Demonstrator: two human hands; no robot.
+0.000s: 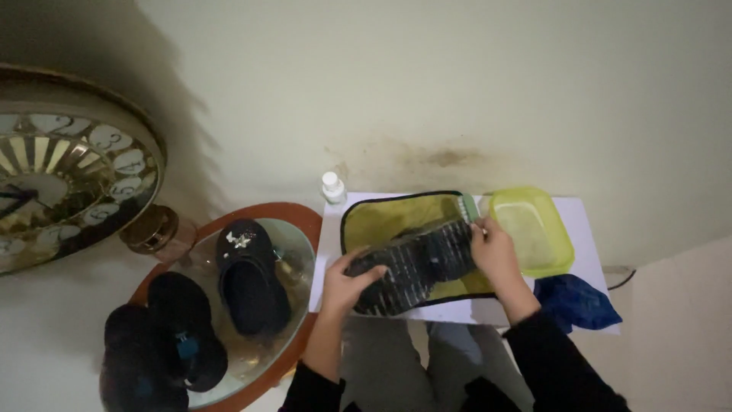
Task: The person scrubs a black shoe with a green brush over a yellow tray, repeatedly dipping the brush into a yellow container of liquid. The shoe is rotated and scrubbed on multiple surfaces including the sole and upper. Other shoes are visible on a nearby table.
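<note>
The dark shoe (pixel 415 265), sole up, lay lengthwise between 2 hands, left hand (pixel 347 286) gripping its near end, right hand (pixel 494 252) holding a green brush (pixel 470 207) at the far end.

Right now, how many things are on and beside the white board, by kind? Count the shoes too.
Black shoes: 4 (one sole-up held by the left hand and right hand, one on the glass table, two at its near edge)
Yellow-green mat: 1
Yellow-green tub: 1
White-capped bottle: 1
Blue cloth: 1
Brush: 1
Total: 9
</note>
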